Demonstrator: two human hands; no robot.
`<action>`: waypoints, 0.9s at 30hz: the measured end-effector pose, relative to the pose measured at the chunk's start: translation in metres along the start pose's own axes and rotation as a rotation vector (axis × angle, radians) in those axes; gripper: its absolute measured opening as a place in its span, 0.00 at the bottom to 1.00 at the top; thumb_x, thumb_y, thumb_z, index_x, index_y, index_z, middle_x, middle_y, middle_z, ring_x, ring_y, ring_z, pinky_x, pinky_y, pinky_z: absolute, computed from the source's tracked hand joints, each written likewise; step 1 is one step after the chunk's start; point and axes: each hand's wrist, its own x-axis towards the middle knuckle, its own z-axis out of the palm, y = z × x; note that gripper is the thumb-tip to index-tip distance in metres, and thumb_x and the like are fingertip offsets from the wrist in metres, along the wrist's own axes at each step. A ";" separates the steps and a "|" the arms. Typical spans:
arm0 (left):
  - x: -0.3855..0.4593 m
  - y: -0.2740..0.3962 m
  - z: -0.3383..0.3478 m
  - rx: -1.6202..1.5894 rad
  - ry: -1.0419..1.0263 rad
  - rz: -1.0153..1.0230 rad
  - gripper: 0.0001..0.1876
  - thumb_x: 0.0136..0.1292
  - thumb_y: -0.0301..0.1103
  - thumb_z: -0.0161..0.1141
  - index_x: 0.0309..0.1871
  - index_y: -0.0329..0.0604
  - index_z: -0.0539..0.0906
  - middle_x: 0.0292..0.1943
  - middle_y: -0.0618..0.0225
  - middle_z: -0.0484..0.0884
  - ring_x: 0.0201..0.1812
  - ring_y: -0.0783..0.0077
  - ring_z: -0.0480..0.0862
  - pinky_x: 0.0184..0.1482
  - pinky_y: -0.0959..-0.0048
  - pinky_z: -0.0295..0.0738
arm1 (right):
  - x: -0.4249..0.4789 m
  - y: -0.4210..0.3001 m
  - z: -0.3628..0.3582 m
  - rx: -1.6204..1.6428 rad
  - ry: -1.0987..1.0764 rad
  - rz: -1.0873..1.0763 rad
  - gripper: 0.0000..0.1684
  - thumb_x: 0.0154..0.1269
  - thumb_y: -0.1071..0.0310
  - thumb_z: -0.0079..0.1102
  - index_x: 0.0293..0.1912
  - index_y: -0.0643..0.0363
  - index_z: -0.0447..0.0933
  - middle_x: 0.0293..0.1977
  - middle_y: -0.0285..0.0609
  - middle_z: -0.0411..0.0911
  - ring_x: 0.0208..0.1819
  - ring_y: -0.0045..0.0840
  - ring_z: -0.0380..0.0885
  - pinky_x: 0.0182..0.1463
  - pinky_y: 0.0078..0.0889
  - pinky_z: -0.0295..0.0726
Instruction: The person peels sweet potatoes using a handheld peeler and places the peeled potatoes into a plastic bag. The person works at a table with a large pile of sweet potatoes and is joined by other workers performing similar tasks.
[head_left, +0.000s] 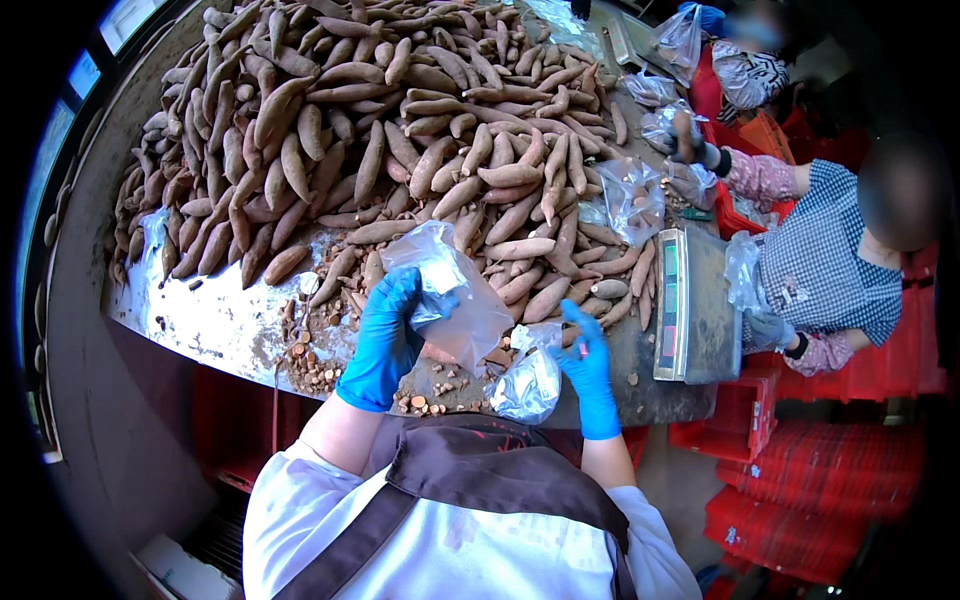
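My left hand (390, 330), in a blue glove, grips a clear plastic bag (472, 315) near its top. The bag hangs out to the right over the table edge, and looks flat. My right hand (589, 367), also blue-gloved, is raised with its fingers apart, right beside a crumpled bundle of clear plastic bags (529, 386). Whether its fingertips touch the bundle is hard to tell. A small pink spot shows between its fingers. Beyond both hands lies a large heap of sweet potatoes (435, 165).
Cut sweet potato ends (319, 371) litter the near table edge. A digital scale (697, 307) stands to the right, with a filled plastic bag (634, 199) behind it. A gloved co-worker (817, 255) stands beyond the scale. Red crates (817, 480) are stacked at lower right.
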 end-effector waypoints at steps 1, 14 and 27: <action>-0.001 -0.002 0.000 -0.033 -0.016 -0.016 0.23 0.57 0.35 0.62 0.54 0.37 0.71 0.47 0.61 0.78 0.46 0.64 0.79 0.49 0.62 0.77 | 0.003 -0.007 -0.004 0.039 0.069 -0.009 0.32 0.49 0.71 0.69 0.55 0.59 0.70 0.43 0.40 0.73 0.42 0.23 0.72 0.49 0.22 0.71; 0.016 -0.043 -0.022 -0.116 -0.035 -0.121 0.18 0.63 0.33 0.53 0.55 0.37 0.70 0.52 0.65 0.76 0.51 0.68 0.77 0.57 0.66 0.71 | 0.009 -0.029 0.035 1.347 -0.263 0.507 0.48 0.46 0.34 0.62 0.57 0.58 0.64 0.49 0.38 0.70 0.42 0.20 0.69 0.40 0.26 0.74; -0.008 -0.061 -0.087 0.599 0.108 -0.114 0.10 0.61 0.34 0.57 0.39 0.35 0.80 0.31 0.73 0.79 0.31 0.81 0.75 0.35 0.80 0.69 | 0.022 -0.057 0.036 0.634 0.211 0.726 0.10 0.55 0.68 0.64 0.38 0.58 0.76 0.22 0.30 0.73 0.13 0.12 0.62 0.14 0.16 0.59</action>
